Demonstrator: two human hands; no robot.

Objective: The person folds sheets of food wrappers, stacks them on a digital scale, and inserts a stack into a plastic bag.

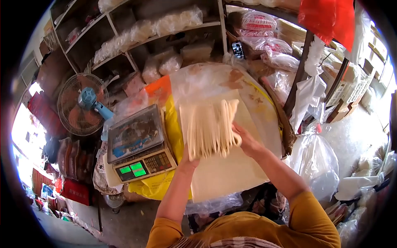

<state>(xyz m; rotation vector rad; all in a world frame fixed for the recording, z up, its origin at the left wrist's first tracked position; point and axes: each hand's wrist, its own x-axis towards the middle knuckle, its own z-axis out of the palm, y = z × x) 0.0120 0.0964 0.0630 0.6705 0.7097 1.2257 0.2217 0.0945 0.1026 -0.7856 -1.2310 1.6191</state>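
A bundle of pale noodles (211, 128) hangs in long strands between my two hands, over a cream paper sheet (227, 177) on the table. On the bundle's left edge, my left hand (190, 158) grips it low down, its fingers mostly hidden behind the strands. My right hand (247, 141) is closed around the right side, where some strands curl over in loops. Just left of the paper stands a digital scale (138, 142) with a green lit display and a stained metal plate.
A fan (84, 103) stands left of the scale. Shelves (173, 33) with bagged goods rise behind the table. A phone (237, 50) is propped at the back. Clear plastic bags (315, 155) lie at right, and a red bag (326, 20) hangs above.
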